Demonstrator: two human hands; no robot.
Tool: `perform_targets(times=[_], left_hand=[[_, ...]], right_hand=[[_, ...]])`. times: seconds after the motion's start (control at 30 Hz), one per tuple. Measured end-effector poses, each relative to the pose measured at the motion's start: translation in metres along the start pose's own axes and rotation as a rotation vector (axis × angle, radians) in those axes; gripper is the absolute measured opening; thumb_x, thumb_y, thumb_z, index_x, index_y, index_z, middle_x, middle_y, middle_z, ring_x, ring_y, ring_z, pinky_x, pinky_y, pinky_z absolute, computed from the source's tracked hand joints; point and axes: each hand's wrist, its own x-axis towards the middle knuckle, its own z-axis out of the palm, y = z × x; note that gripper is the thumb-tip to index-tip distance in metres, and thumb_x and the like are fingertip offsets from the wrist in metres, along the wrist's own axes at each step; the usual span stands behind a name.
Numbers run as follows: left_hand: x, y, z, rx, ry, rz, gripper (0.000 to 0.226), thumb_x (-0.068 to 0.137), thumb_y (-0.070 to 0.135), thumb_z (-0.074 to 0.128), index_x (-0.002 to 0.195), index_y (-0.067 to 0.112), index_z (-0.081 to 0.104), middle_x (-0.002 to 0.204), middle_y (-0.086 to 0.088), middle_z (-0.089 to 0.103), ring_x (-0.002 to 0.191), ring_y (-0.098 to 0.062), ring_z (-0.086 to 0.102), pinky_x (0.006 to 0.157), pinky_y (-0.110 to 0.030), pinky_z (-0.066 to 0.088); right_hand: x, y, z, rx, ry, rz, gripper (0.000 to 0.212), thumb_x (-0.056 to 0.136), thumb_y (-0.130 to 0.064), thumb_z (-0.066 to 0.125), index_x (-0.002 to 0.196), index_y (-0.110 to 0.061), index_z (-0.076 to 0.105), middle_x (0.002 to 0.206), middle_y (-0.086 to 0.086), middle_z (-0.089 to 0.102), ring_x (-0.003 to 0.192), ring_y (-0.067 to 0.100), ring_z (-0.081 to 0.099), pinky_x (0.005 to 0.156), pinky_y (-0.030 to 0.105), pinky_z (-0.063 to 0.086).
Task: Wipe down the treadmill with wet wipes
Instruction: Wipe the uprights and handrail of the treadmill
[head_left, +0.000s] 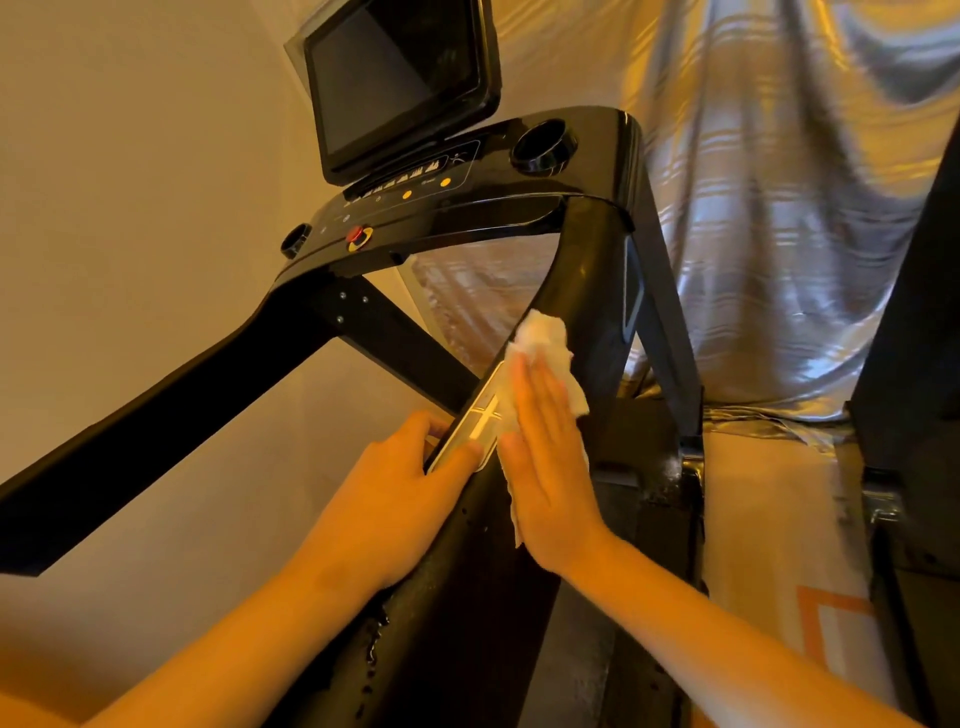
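A white wet wipe (545, 343) is lying on the treadmill's black handrail (582, 270) at centre frame, where a person's right hand (545, 467), fingers straight and flat, is pressing it down. The left hand (395, 499) is grasping the same rail just beside it, thumb on a silver sensor plate (470, 431). The console (415, 218) and dark screen (395, 78) are standing at upper centre

The screen (395, 83) stands on the console (467, 208), behind both handrails (571, 291).
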Motion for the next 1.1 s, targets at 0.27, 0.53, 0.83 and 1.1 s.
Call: perform_targets(times=[0.27,0.53,0.83,1.1], left_hand=[[0.001,-0.005,0.000,-0.003,-0.009,0.017,0.017,0.096,0.051,0.041,0.110,0.040,0.040,0.086,0.028,0.049,0.078,0.003,0.055,0.057,-0.005,0.035],[0.002,-0.007,-0.001,-0.024,-0.012,0.029,0.018,0.096,0.050,0.041,0.110,0.040,0.041,0.087,0.029,0.046,0.080,0.002,0.053,0.061,-0.007,0.035],[0.001,-0.005,-0.001,0.015,0.012,0.055,0.017,0.095,0.053,0.042,0.107,0.040,0.042,0.088,0.025,0.051,0.081,0.000,0.056,0.063,-0.009,0.036],[-0.002,-0.004,0.000,0.065,0.067,0.046,0.019,0.096,0.051,0.041,0.084,0.037,0.044,0.081,0.015,0.055,0.071,-0.004,0.053,0.061,-0.014,0.033]], right_hand=[[0.071,0.029,-0.044,-0.318,-0.325,-0.156,0.066,0.094,-0.067,0.017,0.136,-0.018,0.033,0.142,0.008,0.035,0.134,0.028,0.029,0.111,0.047,0.021],[0.126,0.060,-0.086,-0.508,-0.492,0.210,0.060,0.100,-0.011,0.045,0.150,-0.005,0.012,0.161,0.012,0.009,0.149,0.029,0.009,0.116,0.027,0.004],[0.078,0.021,-0.037,-0.557,-0.338,-0.241,0.027,0.102,-0.019,0.043,0.108,-0.005,0.064,0.104,0.014,0.064,0.099,0.032,0.058,0.102,0.041,0.045],[0.045,-0.019,-0.024,-0.314,-0.401,-0.350,0.060,0.104,-0.041,0.022,0.107,-0.006,0.071,0.107,0.008,0.071,0.101,0.018,0.063,0.099,0.032,0.044]])
